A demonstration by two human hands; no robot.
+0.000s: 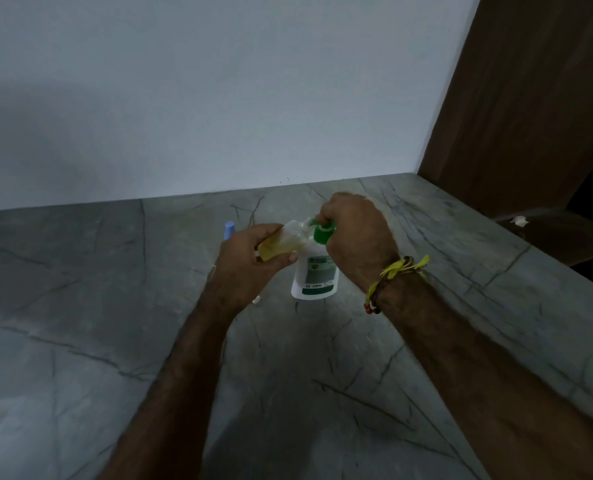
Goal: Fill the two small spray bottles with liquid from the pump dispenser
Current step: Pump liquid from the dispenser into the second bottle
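A white pump dispenser (314, 275) with a green label and green pump head (322, 233) stands on the grey marble counter (115, 306). My right hand (353, 230) sits curled over the pump head from above. My left hand (250, 261) grips a small clear spray bottle (281, 242) holding yellowish liquid, tilted with its open neck up against the green nozzle. Behind my left hand a second small bottle with a blue cap (229, 230) is mostly hidden.
A pale wall (218, 98) rises at the counter's back edge. A brown wooden panel (530, 98) stands at the right, with a small white scrap (518, 220) on the dark surface below it. A small white piece (256, 300) lies by my left wrist.
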